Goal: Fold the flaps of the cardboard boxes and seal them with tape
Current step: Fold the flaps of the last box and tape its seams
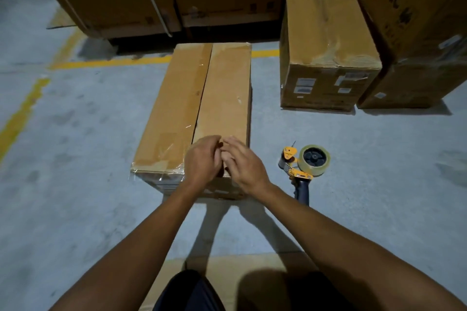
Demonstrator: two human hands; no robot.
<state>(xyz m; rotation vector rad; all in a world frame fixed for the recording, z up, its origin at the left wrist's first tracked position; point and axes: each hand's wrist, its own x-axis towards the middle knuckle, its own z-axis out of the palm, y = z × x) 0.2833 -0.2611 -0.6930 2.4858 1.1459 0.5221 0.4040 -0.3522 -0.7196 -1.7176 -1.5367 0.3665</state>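
cardboard box (pixel 202 98) laid on floor, long axis and seam running away from person | left hand (pixel 202 159) and right hand (pixel 243 163) held together at seam's near end, fingers curled, pinch cannot be told | tape dispenser (pixel 303 166) set beside box, nearer right hand

The head camera is looking forward and down from above the near end of the cardboard box (pixel 202 98) — hovering close (wide-angle), taking in floor (pixel 75 139) around it.
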